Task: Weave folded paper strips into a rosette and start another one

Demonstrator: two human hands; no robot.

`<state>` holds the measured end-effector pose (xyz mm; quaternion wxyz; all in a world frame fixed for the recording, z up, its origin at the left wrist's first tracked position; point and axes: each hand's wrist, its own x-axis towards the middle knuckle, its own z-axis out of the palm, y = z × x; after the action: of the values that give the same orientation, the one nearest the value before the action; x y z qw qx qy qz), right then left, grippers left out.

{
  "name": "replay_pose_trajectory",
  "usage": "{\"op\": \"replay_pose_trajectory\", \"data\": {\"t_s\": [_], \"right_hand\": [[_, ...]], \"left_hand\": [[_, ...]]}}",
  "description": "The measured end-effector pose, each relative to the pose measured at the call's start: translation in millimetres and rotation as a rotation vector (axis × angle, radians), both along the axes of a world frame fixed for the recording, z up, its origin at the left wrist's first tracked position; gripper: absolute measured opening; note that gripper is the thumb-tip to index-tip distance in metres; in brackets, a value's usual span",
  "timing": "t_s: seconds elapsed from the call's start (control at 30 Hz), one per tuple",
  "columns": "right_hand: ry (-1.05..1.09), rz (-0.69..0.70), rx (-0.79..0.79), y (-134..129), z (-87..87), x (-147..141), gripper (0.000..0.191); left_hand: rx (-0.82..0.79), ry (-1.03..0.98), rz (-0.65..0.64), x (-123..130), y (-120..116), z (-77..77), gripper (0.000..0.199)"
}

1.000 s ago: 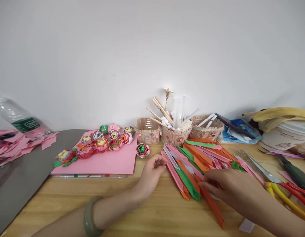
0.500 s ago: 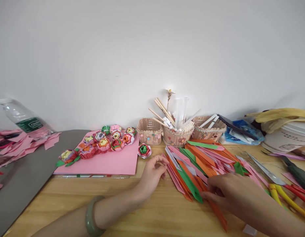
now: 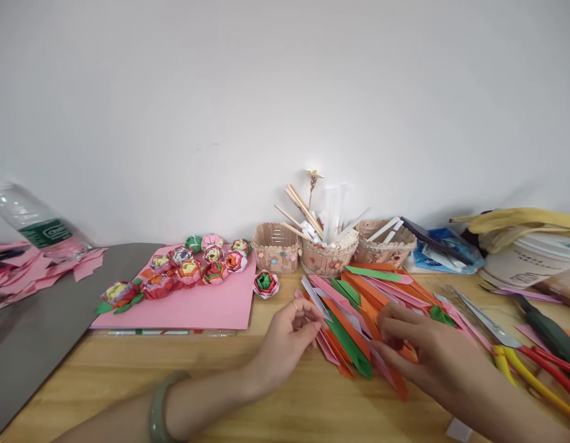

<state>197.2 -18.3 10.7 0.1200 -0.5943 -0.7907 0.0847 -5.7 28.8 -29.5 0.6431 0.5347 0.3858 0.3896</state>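
Here we are at the pile of folded paper strips (image 3: 347,320), spread in orange, green, pink and lilac across the wooden table (image 3: 276,421). Our left hand (image 3: 289,338) is at the pile's left edge, fingers curled in toward the thumb; we can't tell whether a strip is pinched there. Our right hand (image 3: 426,351) is over the pile's right side, fingers bent and thumb tip right at the strips, and its grip is too hidden to call.

Just behind the pile, we've got the middle basket (image 3: 329,259), full of sticks and clear tubes, with the left basket (image 3: 276,246) and the right basket (image 3: 386,251) flanking it. Left of the pile sits a single paper flower (image 3: 266,283), then more paper flowers (image 3: 189,271) on a pink sheet (image 3: 206,309). Over to the pile's right, we see scissors (image 3: 485,319) lying open-handled, and farther left of the pile, a tilted bottle (image 3: 40,224).
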Motion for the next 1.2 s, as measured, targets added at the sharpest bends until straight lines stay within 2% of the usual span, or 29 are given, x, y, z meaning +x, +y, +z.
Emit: {"op": "replay_pose_trajectory", "data": {"t_s": [0.07,0.23,0.4,0.57,0.77,0.97,1.07,1.2], "right_hand": [[0.042,0.006,0.040,-0.8,-2.2,-3.1,0.027],[0.151,0.005,0.029,-5.6,-12.5,-17.3,0.018],[0.127,0.092,0.135,-9.7,-23.1,-28.9,0.009],[0.117,0.222,0.350,-12.8,-25.1,-30.2,0.020],[-0.026,0.364,0.509,-14.2,-13.2,-33.3,0.040],[0.010,0.304,0.612,-15.9,-11.9,-34.8,0.036],[0.090,0.323,0.635,-18.0,-16.1,-35.4,0.033],[0.225,0.290,0.557,-17.6,-21.9,-37.8,0.025]], "left_hand": [[0.016,-0.009,-0.069,0.4,-4.7,1.2,0.009],[-0.012,0.005,-0.206,1.5,-9.9,2.4,0.016],[-0.015,0.045,-0.260,0.9,-13.0,3.9,0.017],[-0.111,0.000,-0.235,1.6,-12.8,4.2,0.028],[-0.145,-0.015,-0.190,1.8,-7.1,1.9,0.031],[-0.197,-0.097,-0.090,1.1,-7.7,6.2,0.020],[-0.243,-0.142,-0.055,2.0,-9.4,9.4,0.017],[-0.300,-0.180,-0.055,1.8,-11.9,9.2,0.020]]}}
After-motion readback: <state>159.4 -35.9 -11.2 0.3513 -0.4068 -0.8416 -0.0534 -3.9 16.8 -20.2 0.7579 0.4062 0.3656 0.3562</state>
